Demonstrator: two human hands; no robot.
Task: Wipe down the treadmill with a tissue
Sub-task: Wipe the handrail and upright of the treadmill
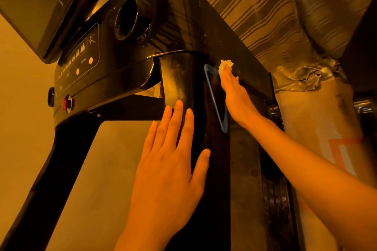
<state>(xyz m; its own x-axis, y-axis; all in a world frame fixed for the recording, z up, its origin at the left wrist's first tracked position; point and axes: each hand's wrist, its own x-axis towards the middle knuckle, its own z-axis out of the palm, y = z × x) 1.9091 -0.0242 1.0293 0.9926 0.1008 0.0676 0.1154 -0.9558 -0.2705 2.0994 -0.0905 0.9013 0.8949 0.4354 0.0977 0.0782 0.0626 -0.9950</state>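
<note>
In the head view, the wiping step is under way. A crumpled tissue [225, 65] is being pressed by the flat, straight-fingered right hand [236, 96] against the black side of the treadmill [183, 16], right of centre in the frame and just beside a blue-edged badge [216, 98]. The left hand [169, 165] is being laid flat below centre on the upright, fingers spread, holding nothing. A steady stroke along the dusty-looking panel is probably being called for next. On the control panel [81, 61], centre left, only icons and orange dots are being shown; no writing is legible.
</note>
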